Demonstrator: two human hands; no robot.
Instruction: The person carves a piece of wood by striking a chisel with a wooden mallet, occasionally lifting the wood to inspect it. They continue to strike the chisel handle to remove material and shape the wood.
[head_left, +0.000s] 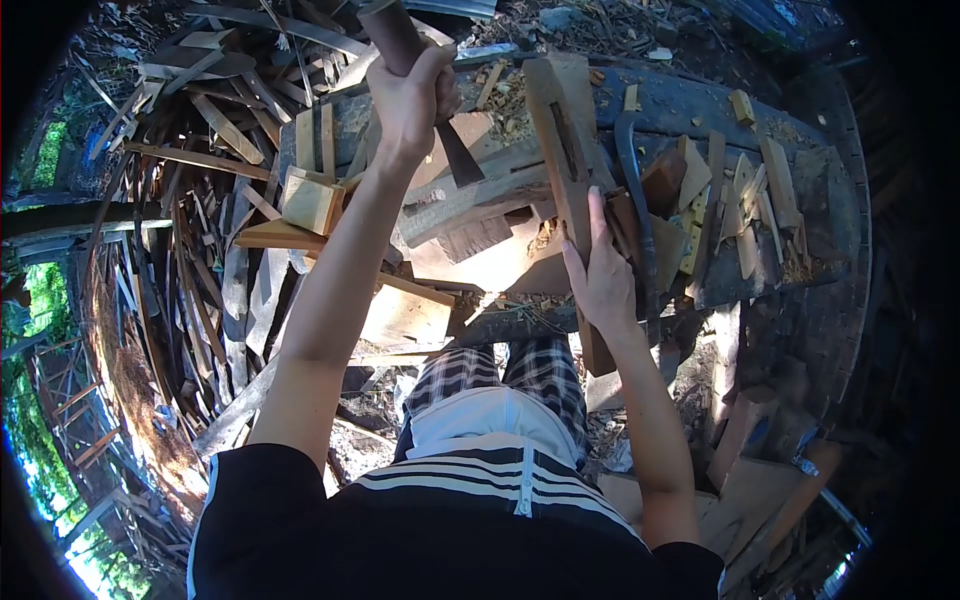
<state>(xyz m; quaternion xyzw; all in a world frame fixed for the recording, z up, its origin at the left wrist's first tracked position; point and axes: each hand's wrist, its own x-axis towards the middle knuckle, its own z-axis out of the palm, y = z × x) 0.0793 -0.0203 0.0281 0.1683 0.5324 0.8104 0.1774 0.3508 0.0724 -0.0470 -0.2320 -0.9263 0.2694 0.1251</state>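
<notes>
My left hand (410, 105) is wrapped round the dark handle of a chisel-like tool (458, 155), whose flat dark blade points down toward a notched wooden block (475, 205) on the bench. My right hand (603, 283) rests on a long wooden piece (560, 150) with a slot cut in it, its index finger and thumb stretched along the wood. Whether the other right fingers hold the piece from beneath cannot be seen. The slotted piece slants across the bench and past its near edge.
The dark workbench (690, 95) carries wood chips, offcuts (745, 215) and a curved metal bar (640, 200) right of my right hand. Light wooden blocks (312, 203) lie at the left. A large pile of scrap strips (215, 300) stands beyond them.
</notes>
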